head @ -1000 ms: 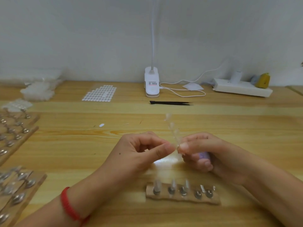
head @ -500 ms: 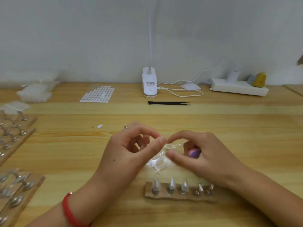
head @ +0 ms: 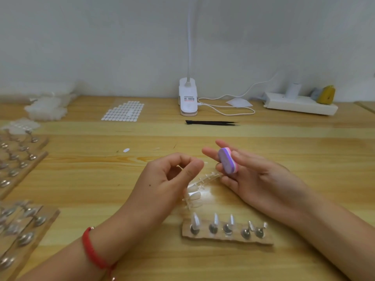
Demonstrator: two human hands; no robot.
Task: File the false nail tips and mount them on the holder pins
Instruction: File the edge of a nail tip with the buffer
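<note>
— How many stood on the holder (head: 227,239)?
— Five pins (head: 213,228), five tips (head: 195,219). One clear strip of tips (head: 203,180) lay just behind it, its far end at the right hand (head: 255,177).
— And the hands?
— Behind the holder, parted since a moment before. The right pinched one buffer block (head: 227,160), earlier tucked in its palm. The left hand (head: 170,179) pinched a clear bit (head: 181,167), too faint to name.

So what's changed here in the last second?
The nail tip strip, held upright between both hands, came down to the table. The left hand now pinches a small clear piece; the right hand turned up, showing the purple file block it holds. The pin holder and tweezers stayed.
</note>
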